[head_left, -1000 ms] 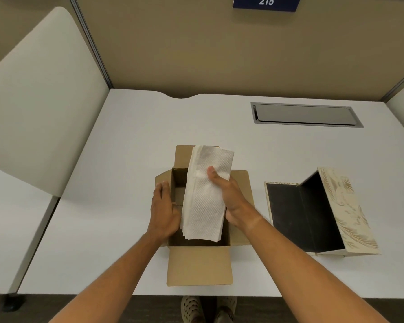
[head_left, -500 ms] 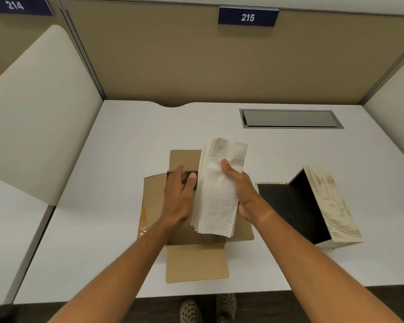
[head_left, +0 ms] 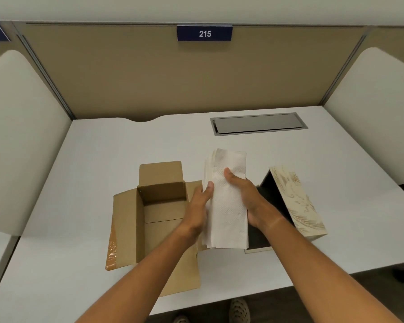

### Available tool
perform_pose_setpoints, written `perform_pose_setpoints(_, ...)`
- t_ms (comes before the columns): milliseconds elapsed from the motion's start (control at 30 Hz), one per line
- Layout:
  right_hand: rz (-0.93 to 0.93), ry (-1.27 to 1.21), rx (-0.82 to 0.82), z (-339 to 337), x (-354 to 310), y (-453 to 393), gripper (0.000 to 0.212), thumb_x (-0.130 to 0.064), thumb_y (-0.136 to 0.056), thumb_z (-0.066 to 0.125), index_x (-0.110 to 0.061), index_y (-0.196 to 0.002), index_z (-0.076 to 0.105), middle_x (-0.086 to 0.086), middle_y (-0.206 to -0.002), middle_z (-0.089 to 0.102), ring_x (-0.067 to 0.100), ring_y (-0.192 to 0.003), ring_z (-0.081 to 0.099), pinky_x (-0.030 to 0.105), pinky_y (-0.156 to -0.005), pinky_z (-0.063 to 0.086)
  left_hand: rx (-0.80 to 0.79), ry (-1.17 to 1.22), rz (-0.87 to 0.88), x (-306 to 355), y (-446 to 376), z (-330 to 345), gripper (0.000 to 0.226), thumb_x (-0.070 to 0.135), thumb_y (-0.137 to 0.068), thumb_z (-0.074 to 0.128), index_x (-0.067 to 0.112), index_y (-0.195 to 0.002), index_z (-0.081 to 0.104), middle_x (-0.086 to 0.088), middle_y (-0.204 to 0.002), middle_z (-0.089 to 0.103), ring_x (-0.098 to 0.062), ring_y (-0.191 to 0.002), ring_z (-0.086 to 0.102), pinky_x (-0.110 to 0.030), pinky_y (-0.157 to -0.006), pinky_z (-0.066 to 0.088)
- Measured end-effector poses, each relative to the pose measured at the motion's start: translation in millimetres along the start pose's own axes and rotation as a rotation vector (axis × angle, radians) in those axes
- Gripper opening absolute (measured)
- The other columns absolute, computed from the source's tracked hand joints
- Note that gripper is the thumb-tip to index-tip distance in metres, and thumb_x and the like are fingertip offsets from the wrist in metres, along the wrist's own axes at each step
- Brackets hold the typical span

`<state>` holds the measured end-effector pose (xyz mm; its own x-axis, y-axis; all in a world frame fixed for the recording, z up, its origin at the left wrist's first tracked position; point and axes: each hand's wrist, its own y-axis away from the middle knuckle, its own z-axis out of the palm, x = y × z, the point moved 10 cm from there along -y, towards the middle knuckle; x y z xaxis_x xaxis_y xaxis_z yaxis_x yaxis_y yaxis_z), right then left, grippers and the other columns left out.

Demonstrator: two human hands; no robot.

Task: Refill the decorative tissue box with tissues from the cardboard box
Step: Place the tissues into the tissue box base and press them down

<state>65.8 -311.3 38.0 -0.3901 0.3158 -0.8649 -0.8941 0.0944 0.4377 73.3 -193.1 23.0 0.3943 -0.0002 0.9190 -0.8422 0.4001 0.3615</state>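
Observation:
A stack of white tissues is held above the desk between the two boxes. My left hand presses its left side and my right hand grips its right side with the thumb on top. The brown cardboard box stands open at the left, its flaps spread and its inside bare. The cream decorative tissue box lies open at the right, its patterned lid tilted up and its dark interior partly hidden behind the tissues and my right hand.
A white desk carries both boxes. A metal cable hatch is set into it at the back right. Tan partition walls and white side panels enclose the desk. Shoes show below the front edge.
Both hands have carried the tissue stack out of the cardboard box and to the right, toward the decorative box. My left hand left the cardboard box and now steadies the stack.

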Motion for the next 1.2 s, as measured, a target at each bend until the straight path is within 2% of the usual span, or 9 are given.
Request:
perform_pose_setpoints(133, 0.016, -0.001, -0.006, -30.9, -2.0, 0.0, 0.048, -0.05, -0.085, 0.069, -0.023, -0.124, 0.065, 0.006, -0.111, 0.076, 0.027, -0.1, 0.073, 0.041, -0.078, 0.061, -0.031, 0.012, -0.031, -6.7, -7.4, 33.3, 0.068, 0.076, -0.077, 0.049, 0.033, -0.129, 0.042, 0.01, -0.12, 0.065, -0.01, -0.103, 0.068, -0.028, -0.079, 0.055)
perform_pose_setpoints(300, 0.055, -0.001, -0.027, -71.9, 1.8, -2.1, 0.046, -0.046, -0.081, 0.074, -0.022, -0.12, 0.067, 0.007, -0.112, 0.075, 0.026, -0.101, 0.073, 0.039, -0.077, 0.061, -0.009, 0.053, -0.095, -23.7, -20.6, 74.3, 0.076, 0.079, -0.076, 0.047, 0.029, -0.134, 0.044, 0.004, -0.125, 0.065, -0.015, -0.11, 0.067, -0.044, -0.095, 0.055)
perform_pose_setpoints(433, 0.097, -0.003, -0.05, -101.6, 15.2, -4.8, 0.043, -0.04, -0.085, 0.073, -0.023, -0.123, 0.063, 0.007, -0.112, 0.075, 0.026, -0.101, 0.073, 0.042, -0.079, 0.061, 0.073, 0.117, -0.195, -45.8, -33.0, 96.1, 0.062, 0.07, -0.086, 0.047, 0.025, -0.128, 0.054, -0.002, -0.117, 0.072, -0.019, -0.1, 0.073, -0.041, -0.082, 0.059)
perform_pose_setpoints(567, 0.177, 0.022, -0.017, -123.1, 36.5, -10.4, 0.054, -0.039, -0.084, 0.074, -0.019, -0.129, 0.052, 0.01, -0.117, 0.072, 0.027, -0.099, 0.073, 0.048, -0.084, 0.06, 0.167, 0.206, -0.311, -72.3, -42.8, 111.6, 0.056, 0.06, -0.092, 0.048, 0.019, -0.129, 0.055, -0.01, -0.118, 0.071, -0.027, -0.104, 0.071, -0.05, -0.091, 0.056)
perform_pose_setpoints(733, 0.278, -0.016, 0.026, -137.2, 60.7, -19.0, 0.059, -0.041, -0.083, 0.073, -0.016, -0.131, 0.047, 0.014, -0.12, 0.068, 0.03, -0.1, 0.072, 0.051, -0.084, 0.06, 0.207, 0.345, -0.389, -93.8, -48.8, 125.7, 0.051, 0.054, -0.093, 0.05, 0.016, -0.125, 0.061, -0.015, -0.115, 0.073, -0.033, -0.104, 0.071, -0.054, -0.09, 0.056)
perform_pose_setpoints(867, 0.333, -0.051, 0.027, -143.0, 74.7, -28.9, 0.057, -0.041, -0.083, 0.072, -0.014, -0.131, 0.054, 0.016, -0.117, 0.07, 0.032, -0.1, 0.072, 0.053, -0.087, 0.058, 0.225, 0.32, -0.433, -106.9, -58.3, 124.6, 0.05, 0.055, -0.093, 0.049, 0.017, -0.125, 0.06, -0.015, -0.115, 0.073, -0.034, -0.103, 0.071, -0.054, -0.088, 0.057)
perform_pose_setpoints(1000, 0.351, -0.056, 0.083, -148.4, 86.9, -43.4, 0.056, -0.042, -0.081, 0.071, -0.014, -0.128, 0.058, 0.015, -0.114, 0.072, 0.032, -0.098, 0.073, 0.053, -0.086, 0.058, 0.266, 0.244, -0.444, -116.2, -73.9, 114.0, 0.048, 0.054, -0.094, 0.049, 0.017, -0.122, 0.06, -0.013, -0.111, 0.074, -0.03, -0.097, 0.073, -0.046, -0.076, 0.06)
perform_pose_setpoints(1067, 0.365, -0.035, 0.117, -151.7, 92.6, -51.0, 0.052, -0.041, -0.082, 0.069, -0.013, -0.125, 0.061, 0.015, -0.111, 0.073, 0.032, -0.097, 0.073, 0.053, -0.086, 0.058, 0.286, 0.191, -0.443, -120.8, -83.1, 108.3, 0.048, 0.054, -0.095, 0.048, 0.017, -0.126, 0.056, -0.012, -0.114, 0.072, -0.03, -0.1, 0.071, -0.048, -0.081, 0.06)
perform_pose_setpoints(1200, 0.376, 0.026, 0.218, -162.9, 97.6, -61.3, 0.041, -0.036, -0.087, 0.065, -0.013, -0.121, 0.065, 0.011, -0.106, 0.075, 0.029, -0.092, 0.073, 0.042, -0.076, 0.06, 0.287, 0.116, -0.435, -127.4, -99.9, 105.1, 0.05, 0.054, -0.096, 0.046, 0.019, -0.131, 0.054, -0.008, -0.118, 0.07, -0.027, -0.103, 0.07, -0.05, -0.09, 0.057)
